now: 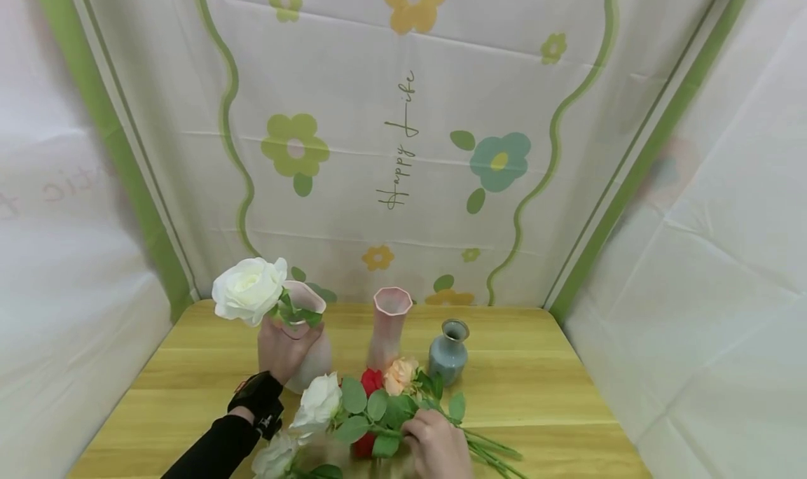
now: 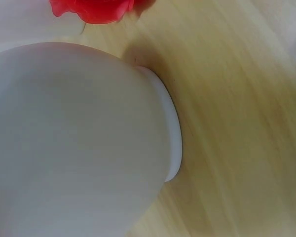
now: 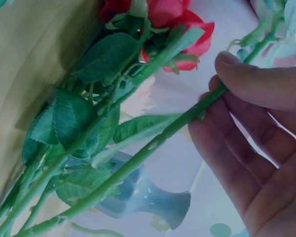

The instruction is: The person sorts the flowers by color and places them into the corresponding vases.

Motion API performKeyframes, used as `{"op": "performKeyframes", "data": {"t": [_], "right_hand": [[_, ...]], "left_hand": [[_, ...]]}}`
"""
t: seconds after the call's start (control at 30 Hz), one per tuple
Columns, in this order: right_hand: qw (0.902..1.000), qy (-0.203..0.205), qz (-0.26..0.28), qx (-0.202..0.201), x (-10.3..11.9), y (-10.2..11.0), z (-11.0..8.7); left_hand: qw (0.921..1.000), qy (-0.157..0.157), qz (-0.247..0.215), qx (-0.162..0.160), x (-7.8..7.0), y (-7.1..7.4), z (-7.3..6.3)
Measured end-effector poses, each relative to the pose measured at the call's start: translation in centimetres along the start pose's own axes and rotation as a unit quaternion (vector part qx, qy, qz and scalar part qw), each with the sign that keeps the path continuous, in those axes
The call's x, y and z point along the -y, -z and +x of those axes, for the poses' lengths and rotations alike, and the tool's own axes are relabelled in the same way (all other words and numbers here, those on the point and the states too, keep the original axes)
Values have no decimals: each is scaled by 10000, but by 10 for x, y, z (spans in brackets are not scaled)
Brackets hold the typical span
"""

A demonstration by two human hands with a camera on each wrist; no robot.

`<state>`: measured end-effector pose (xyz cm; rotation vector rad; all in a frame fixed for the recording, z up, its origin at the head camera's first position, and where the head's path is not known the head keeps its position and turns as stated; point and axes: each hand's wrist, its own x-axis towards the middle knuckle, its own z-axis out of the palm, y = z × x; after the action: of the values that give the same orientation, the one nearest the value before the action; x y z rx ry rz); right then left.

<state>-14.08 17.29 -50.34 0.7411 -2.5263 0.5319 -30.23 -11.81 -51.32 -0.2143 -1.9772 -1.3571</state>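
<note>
My left hand (image 1: 285, 349) grips the upper part of a wide pink-and-white vase (image 1: 317, 367), whose pale body (image 2: 79, 138) and base ring fill the left wrist view. A white rose (image 1: 249, 291) leans out of its mouth to the left. My right hand (image 1: 438, 442) pinches a green flower stem (image 3: 163, 136) between thumb and fingers, above other stems. Near it lie a white rose (image 1: 317, 403), a second white rose (image 1: 275, 456), a peach rose (image 1: 401, 375) and red roses (image 3: 192, 42). Which bloom tops the pinched stem is unclear.
A slim pink vase (image 1: 386, 332) stands in the middle, and a small blue-grey vase (image 1: 448, 356) to its right. Loose stems (image 1: 494, 451) reach right across the wooden table (image 1: 548, 395). White printed cloth (image 1: 353, 80) encloses the back and sides.
</note>
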Motion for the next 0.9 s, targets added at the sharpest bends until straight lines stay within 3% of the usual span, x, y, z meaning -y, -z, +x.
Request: {"op": "performKeyframes", "data": {"t": [0.33, 0.63, 0.9], "right_hand": [[9969, 170, 31, -763, 2, 4, 2], [9809, 522, 172, -1864, 2, 7, 6], [9721, 477, 652, -2203, 5, 19, 11]], "left_hand": [[9998, -172, -27, -47, 2, 0, 1], [9998, -47, 197, -74, -1, 0, 0], [9998, -49, 195, -57, -1, 0, 2]]}}
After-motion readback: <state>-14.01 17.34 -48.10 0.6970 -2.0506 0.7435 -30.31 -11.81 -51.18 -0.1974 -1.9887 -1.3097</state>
